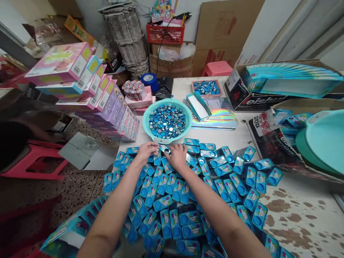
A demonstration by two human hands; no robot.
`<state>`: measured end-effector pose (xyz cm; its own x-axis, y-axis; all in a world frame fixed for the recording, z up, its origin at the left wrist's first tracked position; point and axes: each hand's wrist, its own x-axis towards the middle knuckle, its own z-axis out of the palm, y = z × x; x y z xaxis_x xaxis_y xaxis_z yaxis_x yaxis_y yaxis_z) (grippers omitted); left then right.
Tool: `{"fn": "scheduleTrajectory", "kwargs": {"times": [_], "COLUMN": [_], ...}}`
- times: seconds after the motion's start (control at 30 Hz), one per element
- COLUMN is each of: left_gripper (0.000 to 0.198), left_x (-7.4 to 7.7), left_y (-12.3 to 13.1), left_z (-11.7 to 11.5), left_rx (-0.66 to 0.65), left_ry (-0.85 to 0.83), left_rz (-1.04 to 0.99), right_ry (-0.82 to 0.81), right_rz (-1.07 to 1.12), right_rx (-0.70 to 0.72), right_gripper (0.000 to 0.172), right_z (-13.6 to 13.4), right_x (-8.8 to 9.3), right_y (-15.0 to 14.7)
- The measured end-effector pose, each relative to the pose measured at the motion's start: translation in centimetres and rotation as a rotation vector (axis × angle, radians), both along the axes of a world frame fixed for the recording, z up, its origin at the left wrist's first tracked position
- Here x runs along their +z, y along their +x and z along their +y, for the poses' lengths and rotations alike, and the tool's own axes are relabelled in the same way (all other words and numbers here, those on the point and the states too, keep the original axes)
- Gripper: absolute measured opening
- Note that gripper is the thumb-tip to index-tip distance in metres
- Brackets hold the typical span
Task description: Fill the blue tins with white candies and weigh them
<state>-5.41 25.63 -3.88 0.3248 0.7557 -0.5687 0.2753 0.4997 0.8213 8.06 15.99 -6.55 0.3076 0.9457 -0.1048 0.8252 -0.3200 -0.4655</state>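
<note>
Both my hands meet just in front of a teal bowl (pixel 147 115) full of shiny blue-and-silver round discs (pixel 167 122). My left hand (pixel 146 150) and my right hand (pixel 176 156) are curled, fingers pinched together on one small blue card pack (pixel 163 148) held between them. Under my forearms lies a wide heap of several identical blue card packs (pixel 215 182), each with a round blister window, spread over the white table (pixel 303 211).
Stacked pink and purple boxes (pixel 88 86) stand at the left. A pink tray of discs (pixel 206 87) and holographic sheets (pixel 215 116) lie behind the bowl. Cardboard cartons with blue cards (pixel 282 80) and teal lids (pixel 322 143) fill the right. A pink stool (pixel 34 161) stands on the floor.
</note>
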Motion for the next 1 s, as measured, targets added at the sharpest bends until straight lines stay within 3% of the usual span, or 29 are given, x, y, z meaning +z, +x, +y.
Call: {"fn": "scheduleTrajectory", "kwargs": {"times": [0.07, 0.17, 0.33, 0.43, 0.53, 0.67, 0.8, 0.9, 1.0], "left_gripper": [0.032, 0.031, 0.026, 0.019, 0.014, 0.014, 0.018, 0.021, 0.027], "left_x": [-0.4, -0.9, -0.8, -0.4, 0.0, 0.2, 0.2, 0.0, -0.5], "left_y": [-0.1, -0.1, -0.3, 0.0, 1.1, 3.5, 5.3, 5.6, 5.6], "left_z": [-0.7, -0.8, 0.0, 0.0, -0.5, -1.1, -0.9, -0.5, -0.3], "left_rx": [0.019, -0.046, -0.33, -0.398, -0.425, -0.619, -0.727, -0.738, -0.726], "left_ry": [-0.063, -0.025, 0.2, 0.339, 0.406, 0.528, 0.477, 0.401, 0.335], "left_rz": [-0.035, 0.008, 0.259, 0.386, 0.502, 0.797, 1.026, 1.088, 1.136], "right_ry": [-0.033, -0.068, -0.057, -0.051, -0.094, -0.148, -0.215, -0.32, -0.407], "right_rz": [0.002, 0.002, -0.016, 0.012, 0.057, 0.068, 0.086, 0.096, 0.116], "right_rx": [0.028, 0.092, 0.137, 0.157, 0.222, 0.312, 0.354, 0.294, 0.225], "right_gripper": [0.033, 0.033, 0.038, 0.039, 0.038, 0.036, 0.034, 0.036, 0.028], "right_z": [0.2, 0.2, -0.2, -0.1, 0.1, 0.2, 0.6, 1.7, 3.1], "right_x": [0.2, 0.3, 0.0, -0.2, -0.1, 0.5, 1.7, 2.4, 2.6], "right_y": [0.1, 0.5, 0.7, 0.8, 1.4, 2.4, 2.9, 2.8, 2.6]}}
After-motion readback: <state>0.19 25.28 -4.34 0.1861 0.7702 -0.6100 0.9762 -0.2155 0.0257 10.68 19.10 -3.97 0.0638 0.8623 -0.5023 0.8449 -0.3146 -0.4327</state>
